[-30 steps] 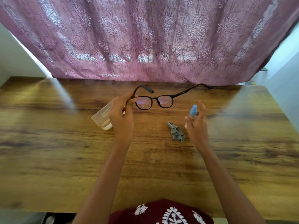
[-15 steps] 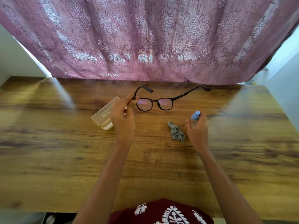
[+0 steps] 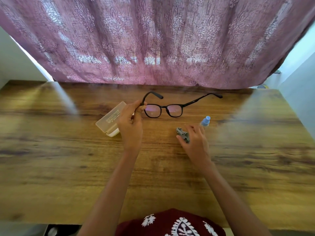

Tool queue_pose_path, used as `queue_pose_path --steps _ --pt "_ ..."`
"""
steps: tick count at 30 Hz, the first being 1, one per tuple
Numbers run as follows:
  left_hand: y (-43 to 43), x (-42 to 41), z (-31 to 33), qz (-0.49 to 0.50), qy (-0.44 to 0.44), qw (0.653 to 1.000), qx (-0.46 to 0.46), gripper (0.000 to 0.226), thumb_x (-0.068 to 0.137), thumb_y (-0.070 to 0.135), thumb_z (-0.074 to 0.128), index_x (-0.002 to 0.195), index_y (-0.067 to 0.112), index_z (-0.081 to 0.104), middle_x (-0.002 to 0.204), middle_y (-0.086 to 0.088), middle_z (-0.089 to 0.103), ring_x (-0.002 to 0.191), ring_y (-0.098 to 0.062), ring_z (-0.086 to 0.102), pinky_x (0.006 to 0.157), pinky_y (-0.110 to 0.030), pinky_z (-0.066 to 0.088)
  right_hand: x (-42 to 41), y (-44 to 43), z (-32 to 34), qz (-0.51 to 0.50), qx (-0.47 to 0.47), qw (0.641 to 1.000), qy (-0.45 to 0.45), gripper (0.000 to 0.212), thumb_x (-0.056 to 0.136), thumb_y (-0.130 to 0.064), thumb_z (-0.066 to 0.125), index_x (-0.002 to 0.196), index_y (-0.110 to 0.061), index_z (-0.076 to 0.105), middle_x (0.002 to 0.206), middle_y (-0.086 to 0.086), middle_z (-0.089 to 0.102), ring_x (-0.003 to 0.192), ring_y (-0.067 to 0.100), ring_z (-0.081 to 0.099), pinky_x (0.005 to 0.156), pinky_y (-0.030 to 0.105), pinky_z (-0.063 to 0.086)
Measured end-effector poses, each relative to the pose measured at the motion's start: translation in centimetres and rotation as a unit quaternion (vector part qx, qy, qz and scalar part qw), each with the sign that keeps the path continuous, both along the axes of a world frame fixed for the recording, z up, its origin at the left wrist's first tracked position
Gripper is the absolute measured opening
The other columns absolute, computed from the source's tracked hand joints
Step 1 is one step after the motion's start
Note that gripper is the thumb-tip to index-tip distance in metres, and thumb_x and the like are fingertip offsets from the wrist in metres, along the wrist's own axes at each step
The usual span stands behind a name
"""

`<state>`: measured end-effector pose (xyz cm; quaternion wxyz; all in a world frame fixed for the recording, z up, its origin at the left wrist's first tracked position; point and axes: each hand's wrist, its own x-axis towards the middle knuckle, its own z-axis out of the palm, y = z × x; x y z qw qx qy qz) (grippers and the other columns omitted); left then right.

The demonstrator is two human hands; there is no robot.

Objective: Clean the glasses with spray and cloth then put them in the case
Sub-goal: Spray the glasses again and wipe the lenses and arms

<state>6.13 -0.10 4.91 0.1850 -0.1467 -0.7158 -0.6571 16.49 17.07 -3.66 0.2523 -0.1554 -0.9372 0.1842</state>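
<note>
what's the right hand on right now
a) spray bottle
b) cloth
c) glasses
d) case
b: the right hand lies on the grey cloth, while the left hand holds the glasses.
</note>
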Motion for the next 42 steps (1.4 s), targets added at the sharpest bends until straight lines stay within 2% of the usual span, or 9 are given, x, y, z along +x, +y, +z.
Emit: queue_pose_path --steps 9,12,17,22,25,27,30,36,42 --pt "-0.1 0.1 0.4 0.004 -0.010 1.000 0.002 0.038 0.091 0.002 0.060 0.098 0.038 0.064 0.088 0.032 0.063 0.079 -0.010 0.056 0.069 -0.029 0.048 -1.8 -0.7 1.0 -0.047 -0.039 0.995 -0.074 0.013 0.088 -0.018 0.066 0.089 -0.005 0.067 0.091 0.007 0.062 0.085 0.021 0.057 0.068 0.023 0.041" --pt "-0.2 -0.1 -0.2 0.007 -0.006 1.000 0.002 0.028 0.090 0.000 0.060 0.101 0.024 0.069 0.089 0.024 0.064 0.080 -0.010 0.055 0.070 -0.034 0.050 -2.0 -1.4 3.3 -0.028 -0.220 0.975 -0.034 0.011 0.086 -0.025 0.070 0.083 -0.014 0.067 0.082 -0.003 0.064 0.078 0.012 0.057 0.069 0.015 0.040" --pt "-0.2 -0.1 -0.3 -0.002 -0.008 1.000 -0.003 0.018 0.091 0.001 0.058 0.103 0.006 0.070 0.092 0.006 0.066 0.080 -0.005 0.056 0.066 -0.030 0.049 -1.9 -2.6 8.7 0.023 -0.700 0.707 0.097 0.008 0.089 -0.014 0.063 0.082 -0.009 0.063 0.082 0.003 0.068 0.079 0.015 0.063 0.076 0.029 0.050" --pt "-0.2 0.2 0.6 0.005 0.012 1.000 -0.018 0.016 0.091 0.003 0.059 0.102 0.009 0.070 0.091 0.017 0.063 0.084 -0.005 0.055 0.070 -0.018 0.043 -2.0 -2.3 10.0 0.023 -0.783 0.603 0.153 0.019 0.087 -0.014 0.064 0.103 -0.004 0.059 0.093 0.012 0.067 0.087 0.026 0.067 0.075 0.033 0.056" --pt "-0.4 -0.1 0.4 0.009 0.036 0.998 -0.055 0.018 0.090 0.001 0.057 0.101 0.005 0.070 0.095 0.014 0.065 0.089 -0.007 0.057 0.073 -0.016 0.040 -2.3 -2.1 10.5 0.009 -0.771 0.616 0.162 0.029 0.082 -0.015 0.071 0.107 -0.005 0.058 0.096 0.009 0.069 0.085 0.020 0.066 0.076 0.033 0.057" --pt "-0.5 0.0 0.5 0.005 0.057 0.995 -0.084 0.019 0.089 0.000 0.056 0.100 0.004 0.070 0.095 0.011 0.065 0.088 -0.001 0.056 0.073 -0.013 0.038 -2.4 -2.1 10.7 0.002 -0.756 0.634 0.160 0.009 0.085 -0.011 0.069 0.088 -0.010 0.060 0.095 0.009 0.071 0.081 0.018 0.066 0.071 0.032 0.057" --pt "-0.6 0.4 1.0 -0.018 0.057 0.995 -0.085 0.021 0.090 0.000 0.059 0.106 0.010 0.069 0.098 0.015 0.063 0.089 0.002 0.057 0.069 -0.009 0.039 -2.5 -2.2 11.2 -0.008 -0.740 0.649 0.174 0.022 0.085 -0.007 0.068 0.071 -0.018 0.057 0.090 0.009 0.071 0.075 0.018 0.067 0.069 0.031 0.055" --pt "-0.7 0.5 1.2 -0.013 0.031 0.995 -0.096 0.015 0.090 0.003 0.061 0.100 0.011 0.070 0.091 0.004 0.068 0.080 0.005 0.056 0.066 -0.007 0.038 -2.5 -2.2 11.8 -0.023 -0.685 0.706 0.178 0.015 0.083 -0.011 0.072 0.083 -0.016 0.058 0.088 0.006 0.072 0.082 0.020 0.065 0.066 0.030 0.053" --pt "-0.2 0.9 2.0 0.015 -0.007 0.999 -0.043 0.020 0.089 0.003 0.061 0.094 0.022 0.065 0.087 0.021 0.061 0.081 0.010 0.056 0.069 -0.006 0.040 -2.5 -3.3 10.2 -0.090 -0.427 0.878 0.199 0.015 0.084 -0.022 0.074 0.098 -0.019 0.067 0.092 -0.002 0.068 0.082 0.009 0.065 0.072 0.026 0.055"
